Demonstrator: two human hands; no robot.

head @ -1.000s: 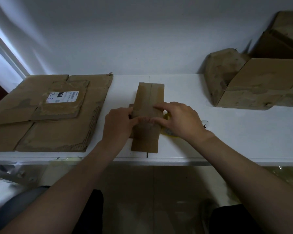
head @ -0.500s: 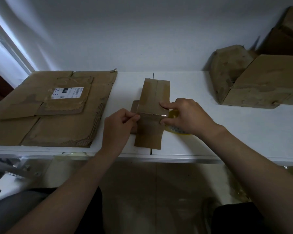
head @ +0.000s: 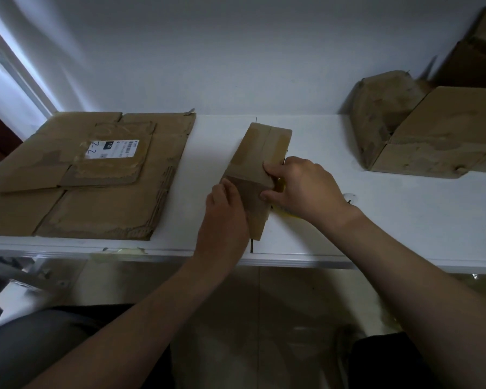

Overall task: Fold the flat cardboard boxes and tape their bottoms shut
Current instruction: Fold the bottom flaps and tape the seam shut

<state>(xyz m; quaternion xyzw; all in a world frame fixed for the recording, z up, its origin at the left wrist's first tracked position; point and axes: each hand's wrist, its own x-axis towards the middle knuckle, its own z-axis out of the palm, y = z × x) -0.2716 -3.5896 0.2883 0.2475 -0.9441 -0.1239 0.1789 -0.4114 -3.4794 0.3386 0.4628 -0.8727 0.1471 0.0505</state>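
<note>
The fingers (head: 270, 167) of my right hand (head: 303, 189) are bent over the right edge of the small box (head: 261, 153), and my thumb (head: 265, 196) presses on its darker near part, so this hand grips the box between fingers and thumb. My left hand (head: 225, 211) is at the box's left edge with its fingers curled in. I see only the back of that hand and the fingertips are hidden, so I cannot tell whether they grip the cardboard or only press against it.

The small box lies between my two hands near the middle of the table (head: 404, 220), long and narrow. It runs away from me and leans a little to the right at its far end. A seam runs lengthwise down its lighter far part, and its near end reaches close to the table's front edge. Something yellow (head: 285, 211) shows under my right palm, just beside the box; I cannot make out what it is.

To my left, well apart from the box, flat cardboard (head: 96, 197) lies in a stack on the table, with a white label (head: 111, 148) on the top sheet. On the far right, folded boxes (head: 432, 136) stand against the pale wall (head: 236, 51).
</note>
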